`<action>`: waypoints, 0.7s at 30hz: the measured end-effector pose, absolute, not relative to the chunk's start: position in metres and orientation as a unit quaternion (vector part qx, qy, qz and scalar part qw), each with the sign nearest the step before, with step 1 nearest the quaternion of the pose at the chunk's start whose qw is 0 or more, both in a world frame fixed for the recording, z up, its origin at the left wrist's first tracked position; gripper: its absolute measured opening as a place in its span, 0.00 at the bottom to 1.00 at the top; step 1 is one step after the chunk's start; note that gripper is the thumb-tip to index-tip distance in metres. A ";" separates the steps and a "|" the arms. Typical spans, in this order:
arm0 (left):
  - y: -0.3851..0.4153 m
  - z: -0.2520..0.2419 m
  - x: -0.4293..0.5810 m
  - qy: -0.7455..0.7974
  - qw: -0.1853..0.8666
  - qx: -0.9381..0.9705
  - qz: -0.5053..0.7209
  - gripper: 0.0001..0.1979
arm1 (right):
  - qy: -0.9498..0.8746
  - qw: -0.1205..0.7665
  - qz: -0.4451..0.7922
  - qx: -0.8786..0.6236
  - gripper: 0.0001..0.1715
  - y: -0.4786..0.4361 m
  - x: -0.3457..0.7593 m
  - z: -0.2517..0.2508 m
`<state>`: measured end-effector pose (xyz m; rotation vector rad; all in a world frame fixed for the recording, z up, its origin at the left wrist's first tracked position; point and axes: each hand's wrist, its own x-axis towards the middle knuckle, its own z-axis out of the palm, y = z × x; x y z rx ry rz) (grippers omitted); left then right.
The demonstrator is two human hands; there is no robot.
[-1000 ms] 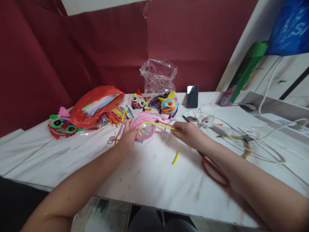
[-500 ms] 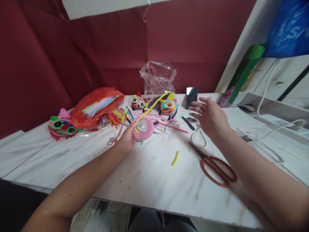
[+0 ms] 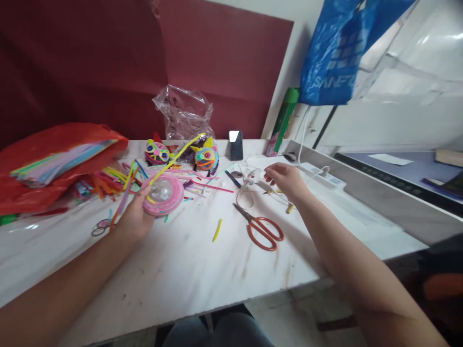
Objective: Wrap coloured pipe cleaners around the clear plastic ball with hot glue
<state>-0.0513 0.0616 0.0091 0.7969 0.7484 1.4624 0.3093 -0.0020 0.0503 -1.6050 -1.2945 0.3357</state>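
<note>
A ring wound in pink pipe cleaner around a clear plastic middle [image 3: 162, 191] is in my left hand [image 3: 139, 214], which grips its left edge. A long yellow pipe cleaner [image 3: 177, 158] slants up across the ring from the same hand. My right hand [image 3: 287, 180] is over white cords [image 3: 246, 198] on the right of the table, its fingers loosely bent and slightly apart; nothing shows in it, though its underside is hidden. Red-handled scissors [image 3: 262, 233] lie in front of it. A short yellow pipe-cleaner piece [image 3: 217, 230] lies left of the scissors.
Two decorated animal heads [image 3: 157, 152] stand at the back beside a clear plastic bag [image 3: 184, 113]. At left, a red bag [image 3: 72, 130] holds pipe cleaners; more lie scattered. A phone [image 3: 236, 145] leans at the back. Small scissors [image 3: 99, 228] lie near my left wrist. A power strip [image 3: 321, 176] is at right.
The view has swung right. My right hand has moved right, over the cords, and its spread fingers have curled in. My left hand still holds the pink ring and yellow pipe cleaner.
</note>
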 end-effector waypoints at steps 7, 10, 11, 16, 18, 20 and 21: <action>0.062 0.008 -0.051 0.299 0.599 0.343 0.659 0.07 | -0.659 0.322 0.177 -0.657 0.08 -0.015 0.302 0.035; 0.062 0.010 -0.053 0.292 0.588 0.342 0.673 0.07 | -0.761 0.134 0.081 -0.629 0.05 -0.023 0.275 0.022; 0.062 0.011 -0.054 0.282 0.586 0.344 0.677 0.07 | -0.768 0.108 0.049 -0.629 0.06 -0.024 0.268 0.018; 0.056 0.018 -0.053 0.251 0.592 0.331 0.691 0.07 | -0.882 0.151 0.074 -0.441 0.14 -0.018 0.240 0.000; 0.055 0.020 -0.054 0.239 0.590 0.318 0.702 0.08 | -0.922 0.172 0.115 -0.329 0.13 -0.012 0.228 -0.005; 0.055 0.023 -0.056 0.238 0.580 0.323 0.709 0.09 | -0.932 0.183 0.138 -0.280 0.08 -0.004 0.216 -0.008; 0.055 0.025 -0.057 0.244 0.572 0.330 0.710 0.10 | -0.932 0.187 0.139 -0.278 0.09 0.000 0.210 -0.008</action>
